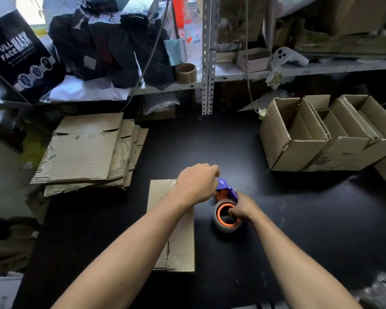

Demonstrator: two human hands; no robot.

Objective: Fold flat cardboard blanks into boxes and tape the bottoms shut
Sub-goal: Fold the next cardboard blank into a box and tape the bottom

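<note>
My right hand (243, 208) grips the tape dispenser (226, 202) by its roll, fingers hooked into the orange core, dispenser sitting on the black table (299, 219) just right of the folded box (174, 230). My left hand (196, 184) is over the box's far end with fingers curled down near the dispenser's blue head; can't tell if it's pinching tape or anything. Flat blanks stack (87, 150) far left, finished boxes (325, 134) far right, spare tape roll (185, 73) on the shelf.

black box (20, 54) | white print: "FULL FACE MASK"
</note>
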